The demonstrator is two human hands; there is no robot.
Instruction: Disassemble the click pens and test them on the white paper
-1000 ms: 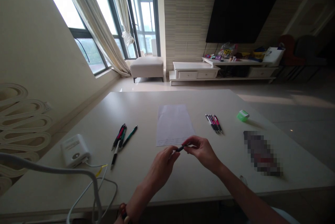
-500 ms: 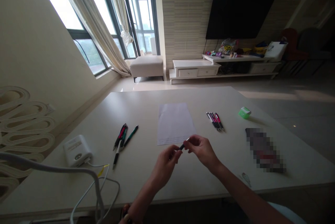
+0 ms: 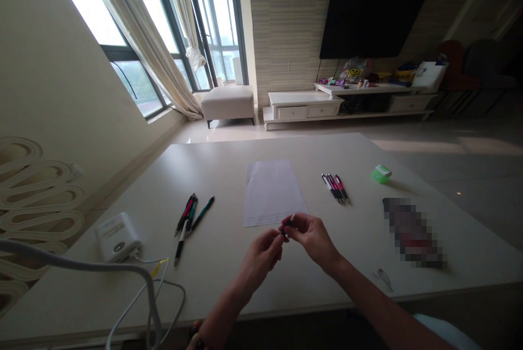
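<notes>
A pen (image 3: 291,219) with a dark body and a pale end is held in front of me, just over the near edge of a sheet of paper (image 3: 273,186). My right hand (image 3: 314,236) pinches it between thumb and fingers, with the pale end sticking up. On its lower end are the closed fingertips of my left hand (image 3: 261,256); they cover most of that part. Several pens (image 3: 335,188) lie side by side to the right of the paper. A looser group of pens (image 3: 188,219) lies on the left.
On the white table (image 3: 229,175) are a white charger-like box (image 3: 118,236) with a cable, a green item (image 3: 381,174), a pixelated object (image 3: 412,233) and a small clear piece (image 3: 384,278). A grey tube (image 3: 81,265) crosses the near left.
My fingers have drawn closer together along the pen, so less of its dark body shows between them. The view has shifted slightly; the things on the table stay put.
</notes>
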